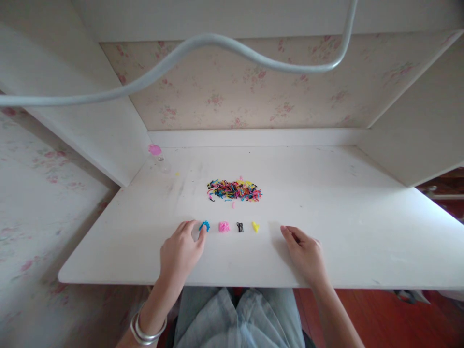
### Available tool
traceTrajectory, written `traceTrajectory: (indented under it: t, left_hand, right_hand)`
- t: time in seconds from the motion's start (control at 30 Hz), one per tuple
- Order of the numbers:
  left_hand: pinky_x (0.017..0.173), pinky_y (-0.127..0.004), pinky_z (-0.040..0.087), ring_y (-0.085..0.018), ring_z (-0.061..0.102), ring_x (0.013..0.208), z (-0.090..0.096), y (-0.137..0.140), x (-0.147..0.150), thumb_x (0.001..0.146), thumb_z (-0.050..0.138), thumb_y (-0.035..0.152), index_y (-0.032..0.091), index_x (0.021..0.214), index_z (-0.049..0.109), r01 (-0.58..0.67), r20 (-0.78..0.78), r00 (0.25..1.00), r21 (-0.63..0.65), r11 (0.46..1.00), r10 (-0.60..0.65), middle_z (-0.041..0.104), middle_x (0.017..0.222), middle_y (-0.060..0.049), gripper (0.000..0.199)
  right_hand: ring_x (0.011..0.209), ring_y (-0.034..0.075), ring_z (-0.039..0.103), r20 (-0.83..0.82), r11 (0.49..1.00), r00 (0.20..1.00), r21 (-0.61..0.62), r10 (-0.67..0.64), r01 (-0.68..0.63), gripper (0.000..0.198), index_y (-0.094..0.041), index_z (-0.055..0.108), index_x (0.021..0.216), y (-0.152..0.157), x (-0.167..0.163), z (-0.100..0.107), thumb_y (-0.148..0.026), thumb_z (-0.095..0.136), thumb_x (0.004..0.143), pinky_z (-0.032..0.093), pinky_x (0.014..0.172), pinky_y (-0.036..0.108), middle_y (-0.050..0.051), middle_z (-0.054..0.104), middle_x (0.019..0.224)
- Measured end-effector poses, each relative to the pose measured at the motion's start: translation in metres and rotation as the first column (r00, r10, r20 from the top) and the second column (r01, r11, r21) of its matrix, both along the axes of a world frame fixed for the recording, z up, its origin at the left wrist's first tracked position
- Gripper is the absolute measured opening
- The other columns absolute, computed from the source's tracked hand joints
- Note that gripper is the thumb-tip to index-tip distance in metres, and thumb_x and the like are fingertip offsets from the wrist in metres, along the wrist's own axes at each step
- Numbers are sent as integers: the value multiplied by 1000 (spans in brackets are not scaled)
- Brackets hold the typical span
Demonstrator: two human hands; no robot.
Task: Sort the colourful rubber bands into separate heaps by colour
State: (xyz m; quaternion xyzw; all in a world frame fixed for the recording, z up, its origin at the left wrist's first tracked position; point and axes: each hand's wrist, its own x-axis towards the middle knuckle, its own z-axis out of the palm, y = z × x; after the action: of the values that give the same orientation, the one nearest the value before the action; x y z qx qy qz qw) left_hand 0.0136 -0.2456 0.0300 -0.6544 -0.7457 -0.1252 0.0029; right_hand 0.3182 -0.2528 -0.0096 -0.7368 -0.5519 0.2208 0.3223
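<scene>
While left grip (181, 249) seemingly touches blue bands (206, 224), right grip (305, 250) apart

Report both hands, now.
Left hand: open, thumb at the small blue pile.
Right hand: closed, loosely curled; whether it holds anything cannot be told.

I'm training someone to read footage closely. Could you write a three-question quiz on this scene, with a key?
1. Which coloured cluster is nearest the left grip?
2. True or false: the black cluster lies between the pink cluster and the yellow cluster.
3. Where is the multicoloured pile: (a) on the clusters' near side, (b) on their far side, (c) level with them?

Key: 1. The blue cluster. 2. True. 3. b.
</scene>
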Motion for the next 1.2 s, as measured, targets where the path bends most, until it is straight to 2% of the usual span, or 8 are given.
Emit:
traceTrajectory:
  t: [0.2, 0.33, 0.5, 0.63, 0.73, 0.9, 1.03, 1.2]
  left_hand:
    - [64, -22, 38, -12, 60, 69, 0, -19, -28, 89, 43, 39, 23, 94, 66, 23, 33, 999, 76, 997, -25, 67, 81, -1, 28]
    - [66, -21, 39, -11, 60, 71, -9, -27, -49, 88, 44, 41, 22, 90, 64, -21, 145, 989, 88, 996, 9, 67, 82, -1, 28]
    - [61, -20, 35, -11, 55, 64, -19, -16, -81, 88, 41, 49, 20, 71, 56, -165, 213, 964, 19, 986, 158, 64, 69, -1, 37]
    - [57, -20, 30, -8, 47, 54, -28, -5, -95, 88, 39, 50, 18, 61, 48, -149, 220, 965, 5, 989, 145, 54, 56, 1, 42]
    - [57, -20, 30, -8, 44, 52, -31, -3, -97, 88, 39, 50, 18, 59, 47, -132, 244, 962, 21, 991, 123, 51, 53, 2, 44]
    - [58, -19, 32, -8, 46, 53, -26, -2, -97, 87, 39, 52, 18, 60, 49, -142, 297, 945, -13, 990, 139, 52, 54, 2, 44]
    - [57, -20, 32, -9, 49, 53, -25, -1, -97, 86, 40, 53, 19, 61, 51, -117, 298, 946, -51, 992, 127, 54, 54, 2, 44]
    - [56, -21, 31, -11, 51, 54, -28, 0, -97, 86, 40, 54, 20, 61, 53, -135, 272, 951, -70, 988, 149, 57, 55, 1, 44]
  right_hand:
    - [58, 16, 58, 31, 1000, 999, 21, -13, 12, 53, -19, 73, 85, 0, 0, -2, -63, 44, 85, 39, 58, 23, 3, 65, 62]
    - [59, 16, 59, 51, 1000, 999, -3, -11, 11, 53, -20, 73, 87, 0, 1, -3, -63, 43, 85, 40, 58, 23, 2, 66, 63]
    - [63, 17, 61, 92, 999, 996, -32, 13, -10, 50, -22, 73, 88, 1, -1, -3, -62, 43, 85, 40, 59, 23, 2, 67, 66]
    - [64, 17, 62, 114, 998, 993, -63, 4, 3, 51, -23, 73, 90, 3, -4, -1, -62, 41, 85, 41, 58, 24, 2, 69, 69]
    - [63, 17, 61, 184, 993, 981, -104, 68, -49, 47, -26, 73, 90, 7, -13, 6, -59, 40, 86, 39, 56, 24, 1, 68, 67]
    - [66, 15, 62, 292, 971, 926, -85, 240, -225, 36, -29, 71, 94, 31, -47, 30, -46, 39, 91, 39, 61, 23, 0, 69, 74]
    - [75, 17, 64, 407, 962, 875, -170, 264, -212, 35, -31, 70, 101, 61, -73, 45, -42, 38, 93, 39, 64, 24, 1, 71, 84]
    - [90, 22, 64, 566, 923, 737, -317, 370, -219, 38, -30, 66, 108, 89, -94, 49, -37, 31, 96, 42, 75, 31, 6, 69, 104]
